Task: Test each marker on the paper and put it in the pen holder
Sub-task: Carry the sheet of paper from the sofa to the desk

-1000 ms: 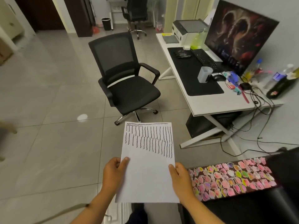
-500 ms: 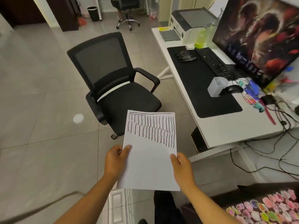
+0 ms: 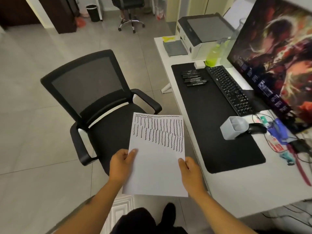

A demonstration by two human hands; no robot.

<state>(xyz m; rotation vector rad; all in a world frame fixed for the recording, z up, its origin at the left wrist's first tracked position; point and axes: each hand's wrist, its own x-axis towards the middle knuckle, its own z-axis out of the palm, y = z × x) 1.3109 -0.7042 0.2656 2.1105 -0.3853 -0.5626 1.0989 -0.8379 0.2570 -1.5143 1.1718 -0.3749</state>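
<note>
I hold a white sheet of paper (image 3: 157, 159) in the air over the floor, its upper half covered with rows of black wavy test lines. My left hand (image 3: 120, 163) grips its left edge and my right hand (image 3: 190, 173) grips its right edge. Several black markers (image 3: 194, 78) lie in a pile at the far end of the black desk mat (image 3: 207, 115). The grey pen holder (image 3: 233, 127) stands with no markers in it on the mat's right side, next to the mouse.
A black mesh office chair (image 3: 101, 105) stands left of the white desk (image 3: 236, 186), partly behind the paper. On the desk are a keyboard (image 3: 229, 89), monitor (image 3: 276, 59), printer (image 3: 202, 33), green spray bottle (image 3: 213, 54) and tangled cables at the right.
My view has moved closer to the desk and chair. The paper stays in both hands, now nearer the desk's front edge.
</note>
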